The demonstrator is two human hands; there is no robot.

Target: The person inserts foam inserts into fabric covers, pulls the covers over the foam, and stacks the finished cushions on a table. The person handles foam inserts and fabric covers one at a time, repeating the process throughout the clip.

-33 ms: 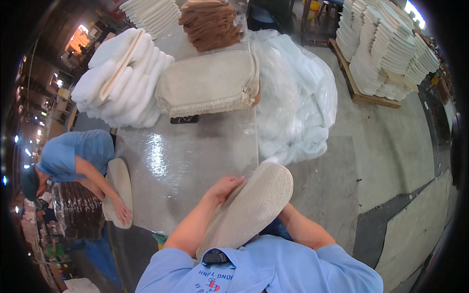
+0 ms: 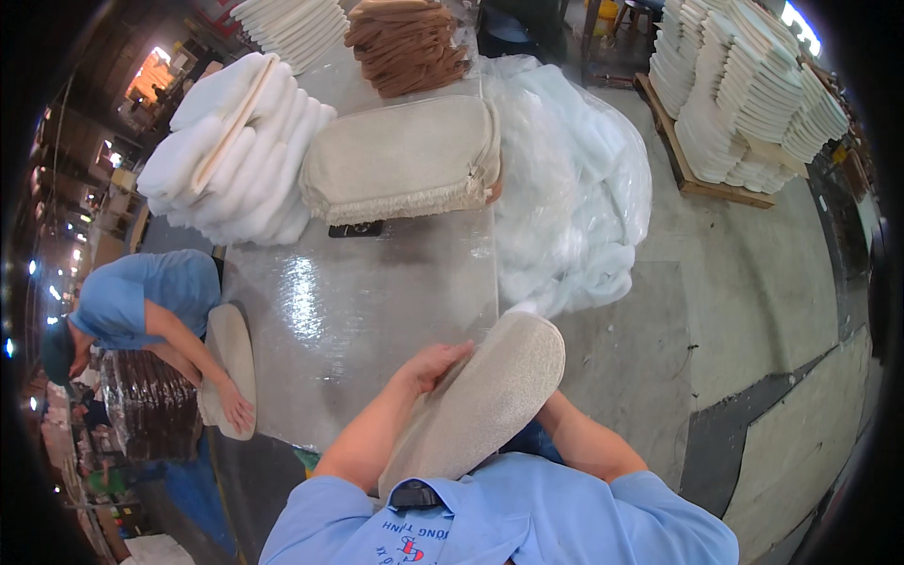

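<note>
A long, rounded beige fabric cushion (image 2: pixel 490 400) is held up at a slant in front of my chest, its lower end against my shirt. At its left edge is my left hand (image 2: pixel 438 363), fingers bent and closed against the cushion's side. My right hand (image 2: pixel 552 407) goes behind the cushion from the right; only the part near the wrist shows, and its fingers are hidden. Beyond my hands, a stack of similar beige covers (image 2: pixel 400 151) with a frayed front edge lies on the plastic-covered table (image 2: pixel 377 292).
White padding (image 2: pixel 235 151) is piled on the table's left, with brown covers (image 2: pixel 405 47) behind. Clear-wrapped white filling (image 2: pixel 570 188) bulges along the right side. A co-worker (image 2: pixel 155 301) at the left touches another beige cushion (image 2: pixel 229 353). A pallet (image 2: pixel 697 179) bears white foam pieces.
</note>
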